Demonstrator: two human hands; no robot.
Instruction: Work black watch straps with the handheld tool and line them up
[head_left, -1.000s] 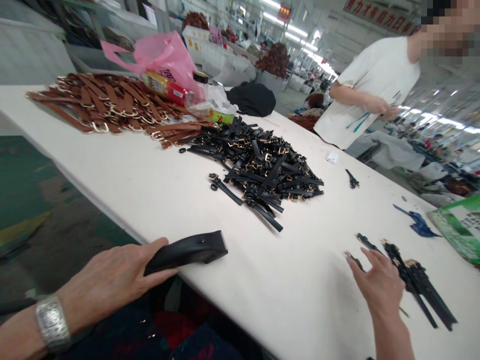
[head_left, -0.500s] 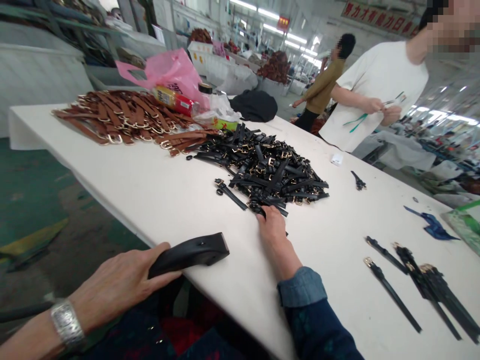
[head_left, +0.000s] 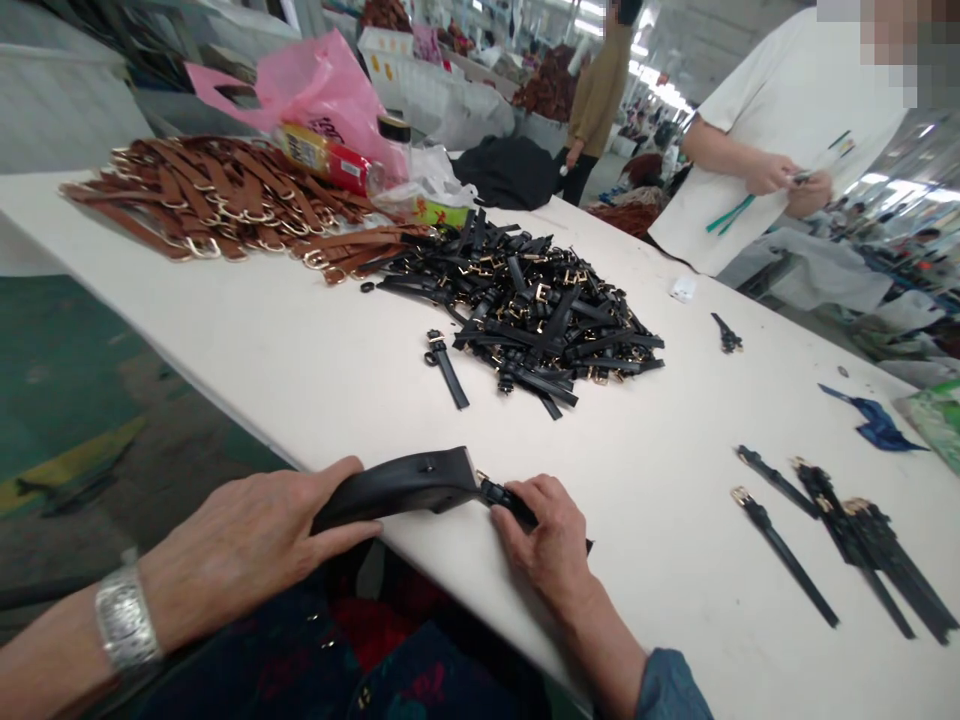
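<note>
My left hand [head_left: 255,550] is closed round a black clipper [head_left: 409,485], a curved hand tool shaped like a hair clipper, its flat end pointing right. My right hand [head_left: 551,535] grips a short black buckled strap [head_left: 504,496] close above the table's near edge. The strap's gold buckle end is right at the clipper's tip; I cannot tell whether they touch. Beyond my hands lies a heap of black straps [head_left: 555,310] with gold buckles. One loose black strap [head_left: 450,375] lies just left of the heap, beside a small black loop.
On the white table [head_left: 300,370] are brown belts [head_left: 225,205], a pink bag [head_left: 315,85], a jar [head_left: 394,145] and a black cloth [head_left: 506,170]. Several black straps [head_left: 855,545] lie at right, near a blue scrap [head_left: 874,420]. A person in white [head_left: 795,130] stands across the table.
My right hand has drawn a black strap from the heap's near edge back toward me, up to the clipper. My left hand has shifted slightly right. The view has tilted down a little.
</note>
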